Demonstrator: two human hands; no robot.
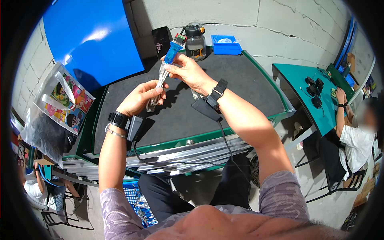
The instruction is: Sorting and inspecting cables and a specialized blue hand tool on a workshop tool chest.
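Observation:
Above the dark mat of the workbench [132, 116], both of my hands hold one adapter cable. Its translucent blue connector [173, 52] points up and away, with a green terminal block [180, 39] at the tip. My right hand [191, 74] is closed round the lower part of that connector, thumb on the near side. The bundled pale grey cable [162, 76] hangs down from there, and my left hand [145, 96] pinches it between thumb and fingers. A loop of cable shows below the left fingers. Black straps with small black boxes sit on both wrists.
Along the back stand a black pouch [161, 40], a water bottle [195, 44] and a blue tray [226, 46]. A large blue panel [92, 36] and a printed bag [66, 98] flank the left. Blue basket [140, 204] sits below. Two other people sit left and right.

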